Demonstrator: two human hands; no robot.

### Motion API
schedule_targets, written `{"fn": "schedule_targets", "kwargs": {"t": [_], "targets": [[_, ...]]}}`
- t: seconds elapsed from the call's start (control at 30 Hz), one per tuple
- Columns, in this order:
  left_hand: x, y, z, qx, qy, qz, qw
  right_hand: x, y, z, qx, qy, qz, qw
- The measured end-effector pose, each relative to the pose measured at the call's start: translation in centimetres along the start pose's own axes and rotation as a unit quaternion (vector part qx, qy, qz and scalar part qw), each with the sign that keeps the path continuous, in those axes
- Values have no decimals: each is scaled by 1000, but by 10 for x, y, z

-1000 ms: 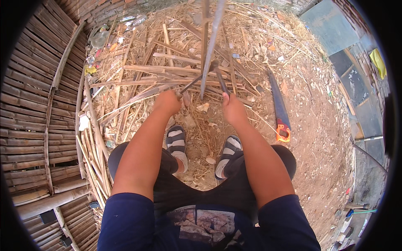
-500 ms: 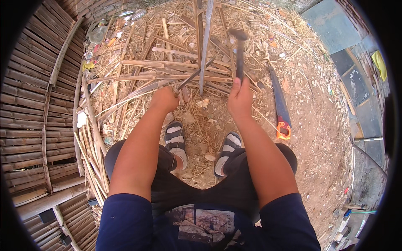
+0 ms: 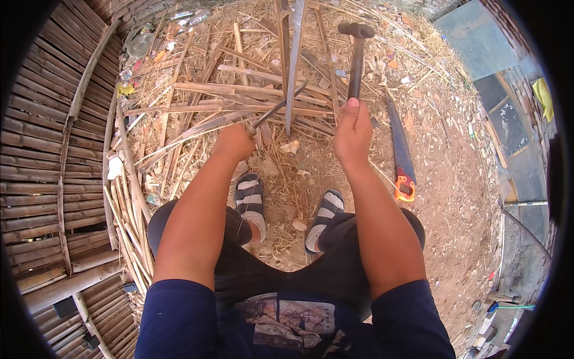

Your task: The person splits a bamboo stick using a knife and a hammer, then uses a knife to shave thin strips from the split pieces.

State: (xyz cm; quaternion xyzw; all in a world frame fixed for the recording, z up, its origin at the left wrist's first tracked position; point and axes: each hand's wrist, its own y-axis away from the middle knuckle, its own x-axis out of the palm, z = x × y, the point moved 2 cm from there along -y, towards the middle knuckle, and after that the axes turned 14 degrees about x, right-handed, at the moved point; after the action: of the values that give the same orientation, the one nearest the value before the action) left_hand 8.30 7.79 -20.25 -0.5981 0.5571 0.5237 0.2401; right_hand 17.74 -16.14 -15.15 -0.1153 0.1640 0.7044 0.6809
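My left hand (image 3: 234, 142) is closed round the grip of a long dark-bladed knife (image 3: 270, 115). Its blade slants away to the right and crosses a pale upright strip (image 3: 292, 78), the tip showing past the strip's far side. Whether the blade is in the strip or only against it, I cannot tell. In my right hand (image 3: 353, 134) is a hammer (image 3: 356, 67), its handle gripped near the bottom and its dark head up, apart from the knife. Beyond the knife lies a heap of split wooden or bamboo strips (image 3: 209, 90).
A handsaw (image 3: 399, 140) with an orange handle lies on the dirt to the right. Slatted bamboo panels (image 3: 36, 155) stand at the left, beside a bundle of thin poles (image 3: 128, 233). Grey sheets (image 3: 475, 39) lean at the far right. My sandalled feet (image 3: 250, 200) are below my hands.
My right hand has moved slightly right, and the hammer's head has swung up and to the right, away from the knife. My left hand and the knife stay nearly in place.
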Motion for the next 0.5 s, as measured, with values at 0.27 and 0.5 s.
{"fn": "schedule_targets", "kwargs": {"t": [0.27,0.5], "targets": [[1,-2,11,-5,0,15,1000,25,-4,-101,87,332,131,930],[6,-3,12,-1,-1,18,1000,8,-13,-8,-11,92,7,996]]}}
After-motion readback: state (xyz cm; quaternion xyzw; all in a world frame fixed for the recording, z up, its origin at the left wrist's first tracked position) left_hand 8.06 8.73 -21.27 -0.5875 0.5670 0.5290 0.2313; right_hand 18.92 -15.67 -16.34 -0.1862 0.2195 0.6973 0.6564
